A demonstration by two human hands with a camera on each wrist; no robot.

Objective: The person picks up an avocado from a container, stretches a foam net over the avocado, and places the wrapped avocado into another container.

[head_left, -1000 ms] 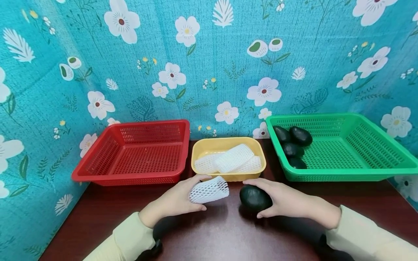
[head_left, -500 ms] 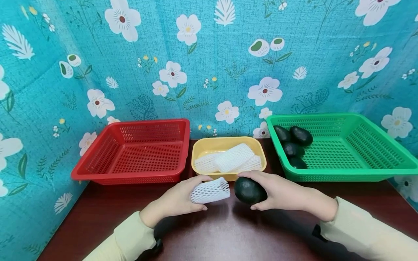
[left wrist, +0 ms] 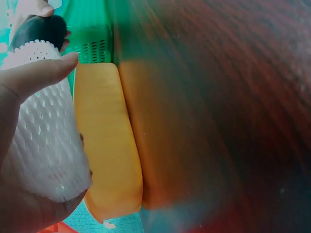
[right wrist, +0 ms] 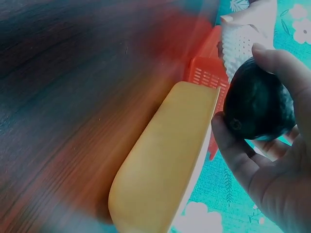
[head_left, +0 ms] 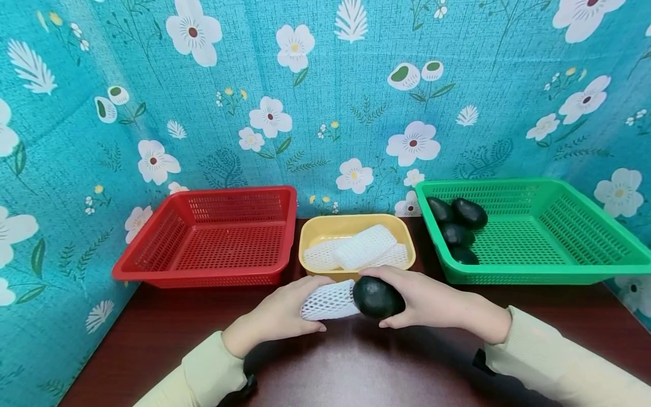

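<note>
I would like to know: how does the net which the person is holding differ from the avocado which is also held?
The net is white, while the avocado is nearly black. The net is mesh, full of small holes; the avocado has a closed skin. The net is a tube, the avocado a rounded solid. Both are held: the net in the left grip, the avocado in the right grip.

The right hand (right wrist: 282,174) grips a dark avocado (right wrist: 257,104) between thumb and fingers. Beyond the avocado, the left hand (right wrist: 255,17) holds a white net (right wrist: 237,46); whether net and avocado touch is unclear. Alongside: yellow tray (right wrist: 160,160) on brown table (right wrist: 82,107), red basket (right wrist: 206,70) behind it, teal floral cloth (right wrist: 216,191).
</note>
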